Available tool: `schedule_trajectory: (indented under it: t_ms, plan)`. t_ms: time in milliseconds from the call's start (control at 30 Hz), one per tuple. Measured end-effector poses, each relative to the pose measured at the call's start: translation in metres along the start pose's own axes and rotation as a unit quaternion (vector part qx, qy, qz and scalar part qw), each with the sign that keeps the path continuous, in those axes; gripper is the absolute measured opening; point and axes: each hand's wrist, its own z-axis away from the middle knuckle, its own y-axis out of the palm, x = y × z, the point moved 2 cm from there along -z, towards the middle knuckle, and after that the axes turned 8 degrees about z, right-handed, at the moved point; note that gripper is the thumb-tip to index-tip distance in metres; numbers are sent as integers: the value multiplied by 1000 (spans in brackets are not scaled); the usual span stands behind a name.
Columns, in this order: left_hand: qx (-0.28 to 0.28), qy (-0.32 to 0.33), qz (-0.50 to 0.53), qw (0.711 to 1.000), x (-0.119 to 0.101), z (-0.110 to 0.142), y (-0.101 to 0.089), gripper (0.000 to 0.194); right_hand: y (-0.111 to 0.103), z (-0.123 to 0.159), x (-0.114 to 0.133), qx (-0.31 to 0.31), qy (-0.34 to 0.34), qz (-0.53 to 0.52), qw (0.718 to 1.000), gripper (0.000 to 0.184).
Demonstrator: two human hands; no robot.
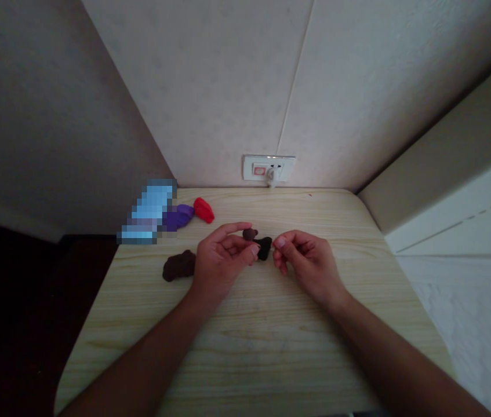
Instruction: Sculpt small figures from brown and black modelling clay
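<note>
The left hand pinches a ball beside the black lump, lightly, perhaps to spare its shape. Beyond that lump, the right hand's fingertips press together, holding what, I can't tell. Brown clay lies left of it on the table.

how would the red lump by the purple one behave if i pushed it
The red lump looks like soft modelling clay, so it would probably dent under a firm push. Its uneven, longish shape suggests sliding or dragging more than rolling freely. It's small next to the left hand, so likely light.
</note>
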Motion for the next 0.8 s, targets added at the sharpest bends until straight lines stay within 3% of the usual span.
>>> schedule_trajectory:
  t_ms: [167, 300, 467, 600, 800]
  plan:
    - [2, -2, 9, 1000, 3, -1, -1, 40, -1, -2, -4, 1, 1, -12, 1000, 47]
    - [9, -13, 24, 1000, 5, 0, -2, 41, -2, -2, -5, -7, -21, 15, 1000, 29]
    - [16, -23, 41, 999, 4, 0, -1, 43, 0, 5, 2, -18, -154, 107, 982, 5]
    - [23, -28, 46, 998, 3, 1, 0, 41, 1, 9, 7, -18, -260, 210, 942, 12]
    - [28, -41, 28, 998, 2, 4, 1, 42, 0, 11, 9, -4, -258, 261, 930, 7]
